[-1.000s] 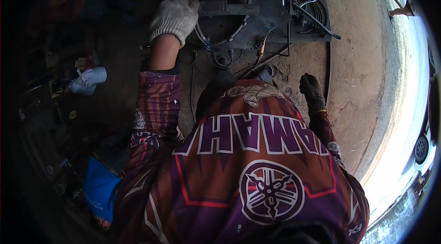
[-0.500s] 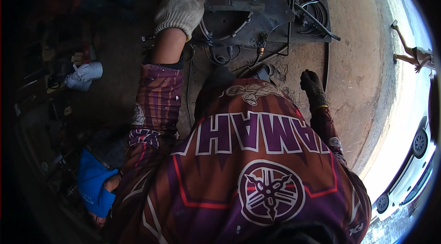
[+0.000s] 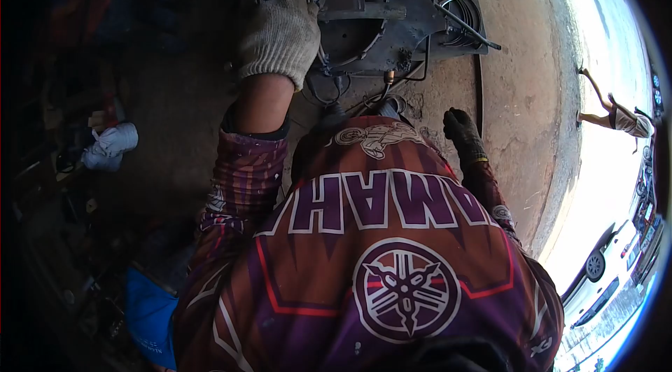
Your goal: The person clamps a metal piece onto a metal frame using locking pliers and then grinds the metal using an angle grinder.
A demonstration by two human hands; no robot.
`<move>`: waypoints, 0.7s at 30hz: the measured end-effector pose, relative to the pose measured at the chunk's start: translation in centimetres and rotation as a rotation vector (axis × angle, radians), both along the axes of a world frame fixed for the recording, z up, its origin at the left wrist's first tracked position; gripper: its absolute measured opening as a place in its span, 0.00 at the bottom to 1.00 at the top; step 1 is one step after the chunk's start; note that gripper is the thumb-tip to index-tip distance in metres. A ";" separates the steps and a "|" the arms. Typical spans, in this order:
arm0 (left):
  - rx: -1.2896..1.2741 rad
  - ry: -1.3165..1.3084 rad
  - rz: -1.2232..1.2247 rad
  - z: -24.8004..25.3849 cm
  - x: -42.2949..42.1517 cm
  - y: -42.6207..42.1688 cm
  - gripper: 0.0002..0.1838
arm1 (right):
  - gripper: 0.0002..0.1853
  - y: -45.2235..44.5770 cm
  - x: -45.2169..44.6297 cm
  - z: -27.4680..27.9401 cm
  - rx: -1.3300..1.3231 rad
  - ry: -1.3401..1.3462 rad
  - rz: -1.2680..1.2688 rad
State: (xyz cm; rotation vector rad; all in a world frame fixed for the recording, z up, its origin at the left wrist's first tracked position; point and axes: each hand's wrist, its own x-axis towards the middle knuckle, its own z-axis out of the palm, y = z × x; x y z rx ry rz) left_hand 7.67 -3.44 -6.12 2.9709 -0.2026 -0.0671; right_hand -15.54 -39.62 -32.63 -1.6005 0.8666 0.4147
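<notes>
My left hand point(image 3: 280, 36), in a pale knitted glove, is over the left part of a dark metal work table point(image 3: 350, 39). Its fingers are curled beside a thin metal bar of a curved rod frame point(image 3: 378, 43); what they hold, if anything, is hidden. A flat metal bar point(image 3: 371, 10) lies across the frame, just right of this hand. My right hand point(image 3: 462, 132), in a dark glove, hangs low over the floor right of my body, away from the table. Its fingers are folded, and nothing can be made out in them.
Coiled cable point(image 3: 462, 22) and a long rod are at the table's right end. Cables lie on the floor by my feet. A white cloth bundle point(image 3: 112, 144) and someone in blue point(image 3: 150, 316) are at the left. Outside on the right are a walking person point(image 3: 619, 116) and a white car point(image 3: 602, 281).
My left hand has moved slightly right and shows larger. The walking person and the car have shifted in view. My right hand stays low, with its fingers still folded.
</notes>
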 end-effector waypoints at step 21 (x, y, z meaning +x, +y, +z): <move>-0.157 -0.063 0.180 -2.6 -0.2 -0.6 0.16 | 0.18 -8.0 3.7 -2.6 0.127 0.152 0.274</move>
